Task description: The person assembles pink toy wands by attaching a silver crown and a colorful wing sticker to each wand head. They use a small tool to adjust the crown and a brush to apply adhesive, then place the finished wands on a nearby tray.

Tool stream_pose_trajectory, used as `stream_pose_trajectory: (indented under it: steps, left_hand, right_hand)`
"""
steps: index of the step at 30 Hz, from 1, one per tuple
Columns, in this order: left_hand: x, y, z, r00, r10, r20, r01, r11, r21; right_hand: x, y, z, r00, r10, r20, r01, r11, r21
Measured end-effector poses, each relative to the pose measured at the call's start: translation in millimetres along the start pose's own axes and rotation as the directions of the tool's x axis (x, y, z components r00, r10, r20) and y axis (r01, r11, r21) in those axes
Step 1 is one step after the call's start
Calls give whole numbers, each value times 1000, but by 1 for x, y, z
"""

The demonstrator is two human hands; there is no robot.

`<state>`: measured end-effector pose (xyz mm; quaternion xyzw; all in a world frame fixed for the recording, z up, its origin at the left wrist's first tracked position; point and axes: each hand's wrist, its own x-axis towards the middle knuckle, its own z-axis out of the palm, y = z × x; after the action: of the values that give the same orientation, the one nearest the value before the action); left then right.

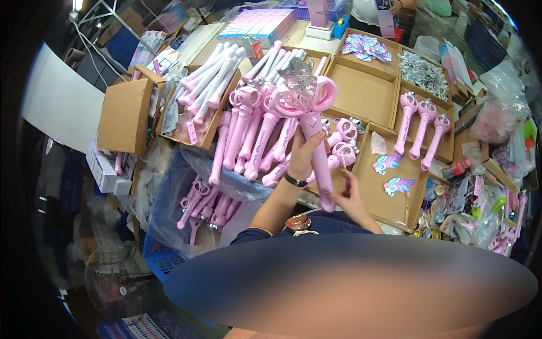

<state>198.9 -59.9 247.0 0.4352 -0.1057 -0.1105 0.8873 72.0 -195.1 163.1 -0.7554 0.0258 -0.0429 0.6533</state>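
A pink toy wand (319,164) with a looped head and a clear, silvery part on top stands tilted in front of me. My left hand (305,153) is closed round its handle, just under the head. Close to the wand's lower end is my right hand (354,199), its fingers apart and nothing visible in them; whether the thumb touches the handle I cannot tell. Behind the held wand lies a pile of similar pink wands (243,135). Two winged blue and purple pieces (400,186) rest in a cardboard tray (389,213) right of my hands.
Three pink wands (416,127) lie in a tray at right. Silvery parts (424,75) and winged pieces (367,47) fill trays farther back. White-and-pink sticks (212,79) fill a box at left. A blue crate (169,209) with more wands stands below. Another person (370,11) is at the back.
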Motion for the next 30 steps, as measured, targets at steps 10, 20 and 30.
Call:
stream_pose_trajectory:
  steps: [10, 20, 30]
  left_hand:
    - [29, 20, 4, 985, 129, 117, -100, 970, -224]
    - [3, -22, -4, 988, -154, -31, 150, 984, -96]
    - [47, 15, -28, 997, 45, 61, -36, 991, -132]
  right_hand:
    - [-5, -20, -4, 989, -91, 121, 114, 971, -209]
    - [-14, -20, -4, 996, -33, 81, 53, 966, -253]
    - [-9, -24, -27, 929, 136, 344, -195, 971, 141]
